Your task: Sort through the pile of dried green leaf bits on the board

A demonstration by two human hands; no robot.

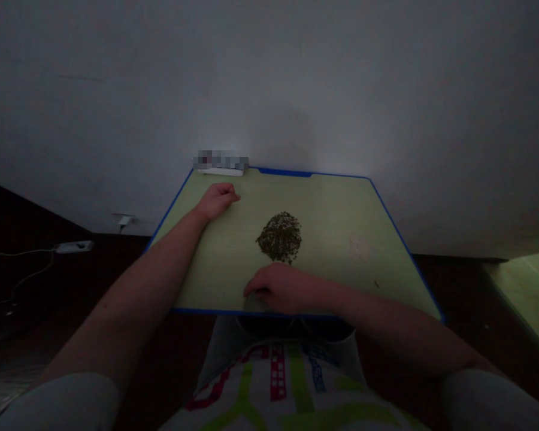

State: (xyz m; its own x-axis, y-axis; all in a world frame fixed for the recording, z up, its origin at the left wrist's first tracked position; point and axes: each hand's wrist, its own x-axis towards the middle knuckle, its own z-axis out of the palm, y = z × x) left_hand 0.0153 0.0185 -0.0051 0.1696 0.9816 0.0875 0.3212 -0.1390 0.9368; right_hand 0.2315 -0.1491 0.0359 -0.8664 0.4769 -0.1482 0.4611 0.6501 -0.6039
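A pile of small dark green grains (279, 237) lies in the middle of a light green table with a blue edge (341, 209). My left hand (217, 199) rests on the table's far left part, fingers curled in with nothing visible in them. My right hand (281, 287) lies at the near edge, just in front of the pile, fingers bent down over a small round object (254, 304) that I cannot make out. Below the near edge sits a dark bowl (269, 326), partly hidden under the table edge.
A white flat object (220, 171) lies at the table's far edge against the white wall. A power strip (74, 246) with cables lies on the dark floor to the left. Another light green table (527, 287) shows at the right.
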